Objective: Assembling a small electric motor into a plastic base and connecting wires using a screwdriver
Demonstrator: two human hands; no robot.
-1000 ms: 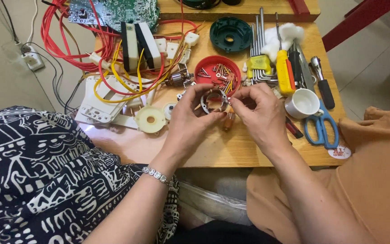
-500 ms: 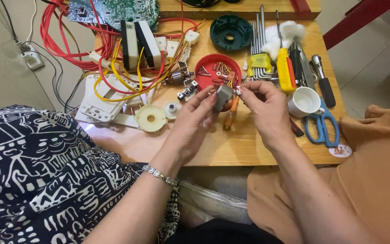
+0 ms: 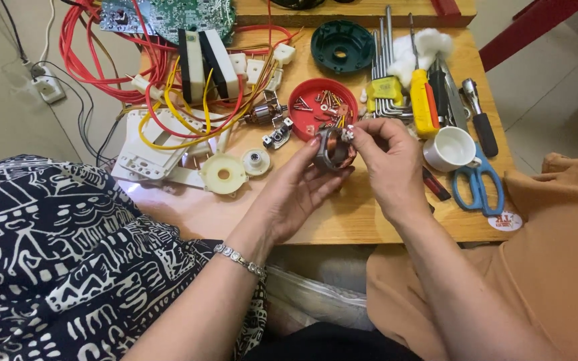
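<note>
- Motor coil (image 3: 332, 148): small metal ring with copper winding, held just above the wooden table (image 3: 342, 214), in front of the red dish.
- Left hand (image 3: 299, 190): closed around the coil from below and the side, fingers cupped under it.
- Right hand (image 3: 388, 160): fingertips pinched shut on a small white piece at the coil's top edge; what that piece is cannot be told.
- Step in hand, as judged: fine work on the coil's top, one hand steadying, the other handling the small piece. Any further move there calls for a steady hold and a light pinch.
- Red dish (image 3: 322, 107): round, holds loose screws, just behind the coil.
- White cup (image 3: 451, 148): just beside the right hand, to its right.
- Blue scissors (image 3: 477, 184): beyond the cup, near the table's right edge.
- Round white disc (image 3: 223, 175): to the left of the left hand, with a white plastic plate (image 3: 152, 157) and red and yellow wires (image 3: 168, 100) behind.
- Open room: bare wood lies below the hands toward the near edge; tools crowd the right, parts the left.
</note>
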